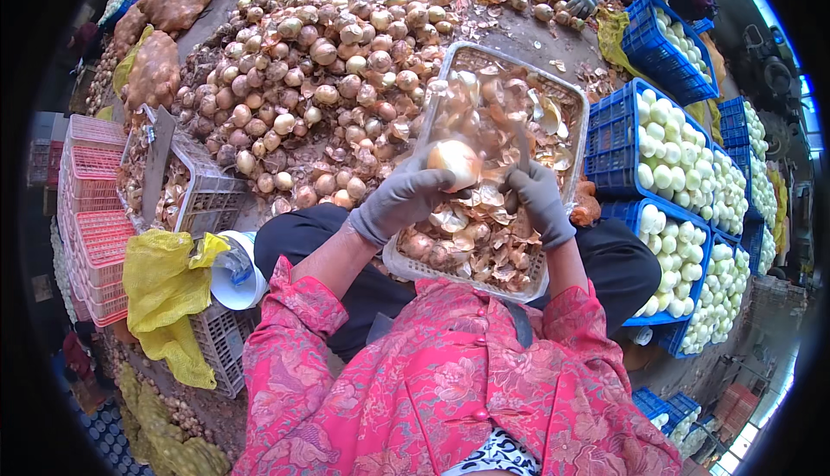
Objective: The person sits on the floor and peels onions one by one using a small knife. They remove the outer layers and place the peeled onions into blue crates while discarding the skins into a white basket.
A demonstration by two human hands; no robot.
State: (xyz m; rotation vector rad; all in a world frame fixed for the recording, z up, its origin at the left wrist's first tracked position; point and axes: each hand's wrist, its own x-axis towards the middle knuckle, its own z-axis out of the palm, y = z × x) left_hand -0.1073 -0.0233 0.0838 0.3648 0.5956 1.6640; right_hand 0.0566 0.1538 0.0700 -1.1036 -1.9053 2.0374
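My left hand [403,198], in a grey glove, grips an onion [455,163] with pale, partly bared skin. Beside it, my gloved right hand [539,202] is closed around the handle of a knife [522,145], whose narrow blade points away from me and is slightly blurred. Onion and blade are apart. Both hands are above a pale plastic crate [579,145], tilted between my knees. Loose papery skins [476,233] and some unpeeled onions [420,244] lie in it. Part of the crate's contents is hidden behind the hands and blurred.
A large heap of unpeeled onions [311,87] spreads ahead. Blue crates [606,135] of peeled onions stand right. On the left are a grey crate [211,184] of skins, a white bucket [240,281], a yellow mesh sack [162,281] and pink crates [97,216]. Another person's gloved hand [585,1] touches onions.
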